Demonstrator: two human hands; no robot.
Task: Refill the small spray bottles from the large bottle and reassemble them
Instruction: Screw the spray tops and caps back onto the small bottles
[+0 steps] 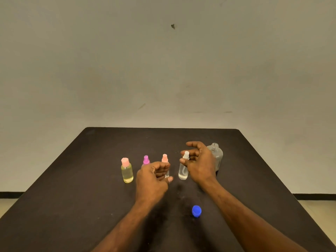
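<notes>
Four small bottles stand in a row on the dark table [72,188]: a yellow-filled one with a pink cap [126,172], one with a magenta spray top [146,160], one with an orange spray top [165,158], and a clear one with a white spray top [183,171]. My left hand [153,179] hovers with loosely curled fingers in front of the magenta and orange bottles, hiding their bodies. My right hand [200,164] is spread around the white-topped bottle without gripping it. Behind it stands the large clear bottle [217,153], uncapped. Its blue cap [196,211] lies nearer me.
A plain wall rises behind the table's far edge. The table's left and right edges fall away to a pale floor.
</notes>
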